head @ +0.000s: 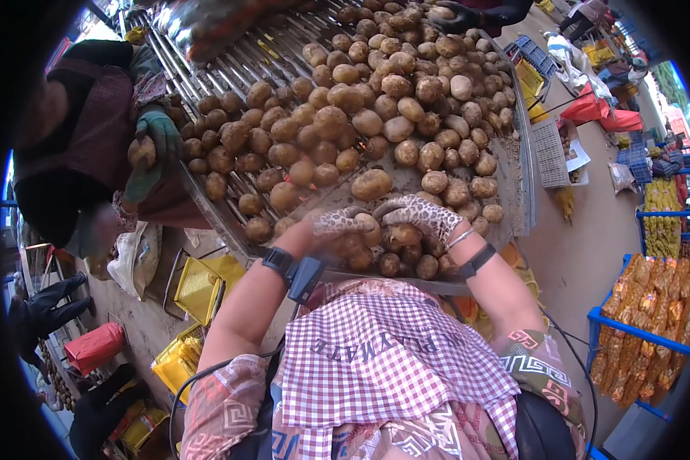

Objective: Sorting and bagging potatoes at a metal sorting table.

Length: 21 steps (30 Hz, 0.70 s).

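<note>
Many unwashed potatoes (397, 86) lie on a metal sorting table (523, 149) with a roller bed on its left part. My left hand (339, 223), in a leopard-print glove, is at the table's near edge with its fingers against a potato (369, 230). Close on its right, my right hand (417, 214), in a matching glove, curves over a potato (406, 234); whether it grips that one cannot be told. More potatoes lie below both hands. One large potato (371, 184) rests on bare metal just beyond them.
A co-worker's gloved hand (156, 135) holds a potato at the left; another co-worker's dark glove (451, 17) is at the far side. Yellow crates (198, 287) stand low left, a white crate (549, 152) to the right. A blue rack (638, 332) holds filled net bags.
</note>
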Each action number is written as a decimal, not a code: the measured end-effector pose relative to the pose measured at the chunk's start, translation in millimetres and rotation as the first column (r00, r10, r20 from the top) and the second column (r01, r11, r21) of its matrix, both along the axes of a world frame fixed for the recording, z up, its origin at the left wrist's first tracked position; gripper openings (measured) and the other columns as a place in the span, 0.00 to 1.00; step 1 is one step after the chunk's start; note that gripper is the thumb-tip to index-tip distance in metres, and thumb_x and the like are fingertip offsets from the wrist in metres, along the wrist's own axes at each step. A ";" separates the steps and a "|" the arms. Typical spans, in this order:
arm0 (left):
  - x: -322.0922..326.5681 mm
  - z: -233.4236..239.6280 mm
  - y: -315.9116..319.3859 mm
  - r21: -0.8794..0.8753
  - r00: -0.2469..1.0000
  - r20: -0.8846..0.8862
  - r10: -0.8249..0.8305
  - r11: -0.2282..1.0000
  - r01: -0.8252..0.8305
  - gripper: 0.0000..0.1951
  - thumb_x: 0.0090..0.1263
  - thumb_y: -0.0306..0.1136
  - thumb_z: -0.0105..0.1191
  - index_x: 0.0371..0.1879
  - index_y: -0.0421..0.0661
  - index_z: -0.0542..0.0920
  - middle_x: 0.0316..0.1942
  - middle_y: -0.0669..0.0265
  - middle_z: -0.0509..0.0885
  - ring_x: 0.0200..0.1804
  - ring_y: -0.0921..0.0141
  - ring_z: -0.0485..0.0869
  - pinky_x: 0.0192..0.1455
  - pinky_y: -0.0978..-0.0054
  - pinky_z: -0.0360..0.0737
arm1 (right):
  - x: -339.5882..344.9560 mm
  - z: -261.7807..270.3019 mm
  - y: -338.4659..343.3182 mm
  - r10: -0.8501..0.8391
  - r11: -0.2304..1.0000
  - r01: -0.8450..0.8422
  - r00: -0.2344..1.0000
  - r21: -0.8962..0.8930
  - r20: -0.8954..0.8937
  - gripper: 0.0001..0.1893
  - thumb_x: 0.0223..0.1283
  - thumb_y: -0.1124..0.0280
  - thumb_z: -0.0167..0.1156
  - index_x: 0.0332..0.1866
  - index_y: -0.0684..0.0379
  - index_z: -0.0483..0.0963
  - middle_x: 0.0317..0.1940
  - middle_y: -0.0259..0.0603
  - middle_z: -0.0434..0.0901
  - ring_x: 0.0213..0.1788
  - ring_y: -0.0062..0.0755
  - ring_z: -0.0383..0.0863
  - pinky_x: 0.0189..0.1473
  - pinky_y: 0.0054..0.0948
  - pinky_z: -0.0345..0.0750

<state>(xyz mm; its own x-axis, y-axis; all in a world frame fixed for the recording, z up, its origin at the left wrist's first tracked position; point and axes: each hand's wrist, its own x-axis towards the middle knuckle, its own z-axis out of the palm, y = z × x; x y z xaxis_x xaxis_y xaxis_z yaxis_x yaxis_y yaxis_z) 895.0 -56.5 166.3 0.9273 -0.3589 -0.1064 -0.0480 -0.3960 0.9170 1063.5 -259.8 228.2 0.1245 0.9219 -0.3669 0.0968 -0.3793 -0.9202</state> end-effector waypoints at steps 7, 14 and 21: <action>-47.7 68.8 -8.9 0.193 0.895 0.428 0.123 0.955 -0.224 0.30 0.63 0.41 0.62 0.64 0.50 0.69 0.57 0.62 0.75 0.59 0.67 0.74 0.60 0.70 0.76 | 4.9 49.3 44.8 0.159 0.974 0.090 0.379 -0.208 0.912 0.34 0.53 0.63 0.67 0.67 0.55 0.66 0.60 0.54 0.73 0.56 0.46 0.79 0.57 0.39 0.76; -103.0 45.2 -16.0 -0.642 0.705 -0.544 0.456 0.315 -0.699 0.36 0.62 0.41 0.59 0.69 0.46 0.62 0.64 0.59 0.71 0.64 0.64 0.71 0.63 0.60 0.75 | -5.4 24.4 82.9 0.438 0.890 0.013 0.258 -0.456 0.861 0.34 0.52 0.60 0.67 0.66 0.54 0.66 0.59 0.53 0.72 0.56 0.47 0.79 0.55 0.43 0.76; -210.3 2.0 -7.7 -0.640 0.515 -0.767 0.382 -0.413 -0.647 0.27 0.62 0.41 0.59 0.59 0.42 0.71 0.48 0.54 0.82 0.43 0.59 0.85 0.45 0.56 0.85 | -8.0 33.1 87.1 0.536 0.828 0.006 0.284 -0.561 0.795 0.40 0.51 0.53 0.68 0.70 0.52 0.61 0.67 0.54 0.66 0.61 0.46 0.75 0.58 0.42 0.75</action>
<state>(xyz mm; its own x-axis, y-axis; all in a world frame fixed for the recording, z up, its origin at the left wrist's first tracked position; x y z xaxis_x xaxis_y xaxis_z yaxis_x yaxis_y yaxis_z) 684.7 -64.2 168.3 0.7698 0.4146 -0.4854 -0.2835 0.9033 0.3219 1055.5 -172.7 261.3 0.3931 0.7696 -0.5031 0.9072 -0.4137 0.0761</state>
